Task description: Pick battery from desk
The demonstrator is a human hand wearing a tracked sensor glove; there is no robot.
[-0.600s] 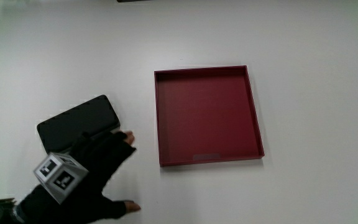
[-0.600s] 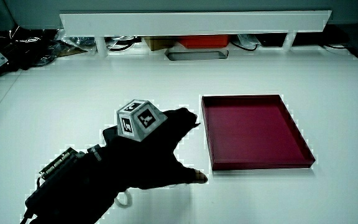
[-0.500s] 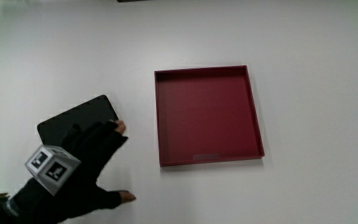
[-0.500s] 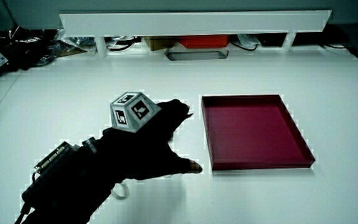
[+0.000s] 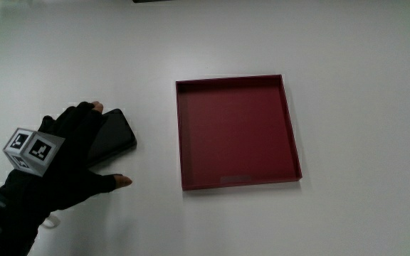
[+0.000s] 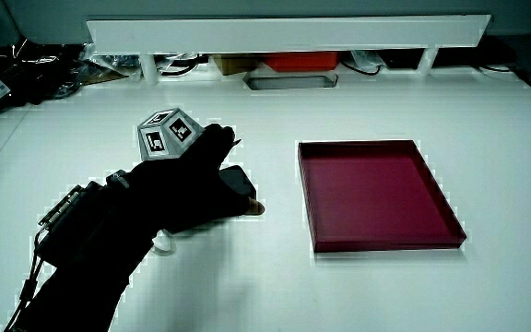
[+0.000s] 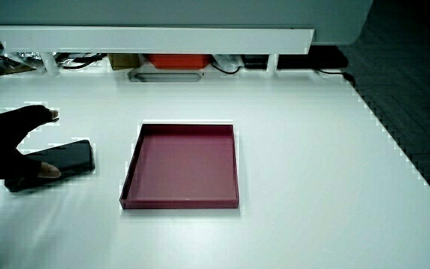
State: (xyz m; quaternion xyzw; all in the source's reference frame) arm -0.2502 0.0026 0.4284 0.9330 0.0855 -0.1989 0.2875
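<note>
Fingers (image 5: pixel 85 112) of the hand (image 5: pixel 66 153) lie spread over the battery (image 5: pixel 112 135) (a flat black slab), thumb along its nearer edge, not visibly closed around it. It rests flat on the desk (image 5: pixel 347 85), beside the red tray (image 5: pixel 235 181).

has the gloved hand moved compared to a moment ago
Yes. In the main view the hand has shifted away from the red tray and now lies over the end of the black battery farthest from the tray.
</note>
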